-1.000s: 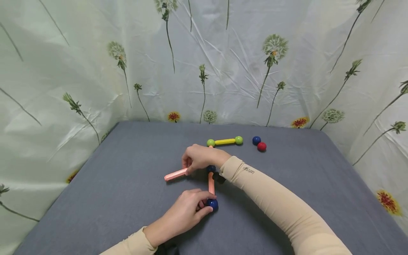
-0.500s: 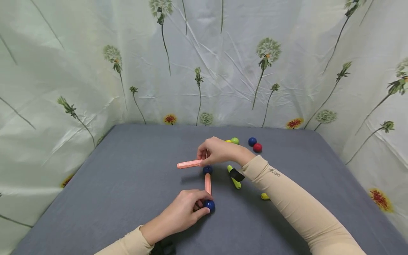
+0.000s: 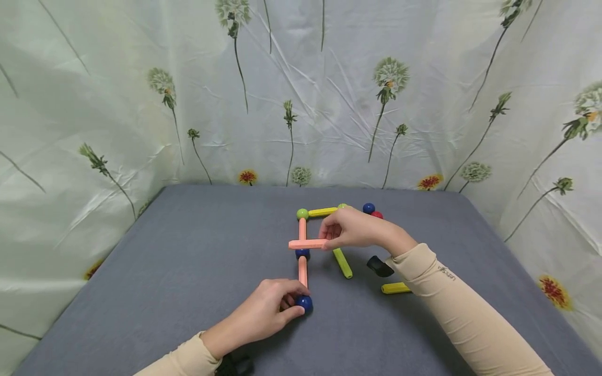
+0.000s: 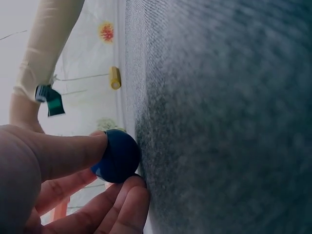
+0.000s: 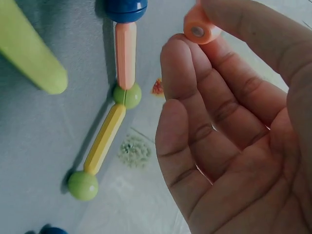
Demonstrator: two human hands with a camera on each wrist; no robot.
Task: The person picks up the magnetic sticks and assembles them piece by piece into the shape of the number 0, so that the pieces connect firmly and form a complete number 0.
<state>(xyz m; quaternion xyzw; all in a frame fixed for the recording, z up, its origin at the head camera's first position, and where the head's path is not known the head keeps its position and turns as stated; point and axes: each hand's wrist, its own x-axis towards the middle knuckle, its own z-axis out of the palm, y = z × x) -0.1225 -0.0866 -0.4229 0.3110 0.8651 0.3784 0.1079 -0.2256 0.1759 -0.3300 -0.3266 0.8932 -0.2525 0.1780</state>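
My left hand pinches a blue ball between thumb and fingers, low on the cloth; the left wrist view shows the same blue ball close up. From it a line runs away from me: a pink rod, a second blue ball, another pink rod and a green ball. My right hand pinches a loose pink rod by its right end, level and crosswise, overlapping the second blue ball in the head view. A small metal disc shows in the held rod's end.
A yellow rod joins the far green ball to another green ball. Behind my right hand lie a loose blue ball and a red ball. A lime rod and a yellow rod lie to the right.
My right hand has lifted the loose pink rod from the left and carried it right, over the line, turning it level. My left hand keeps its pinch on the near blue ball.
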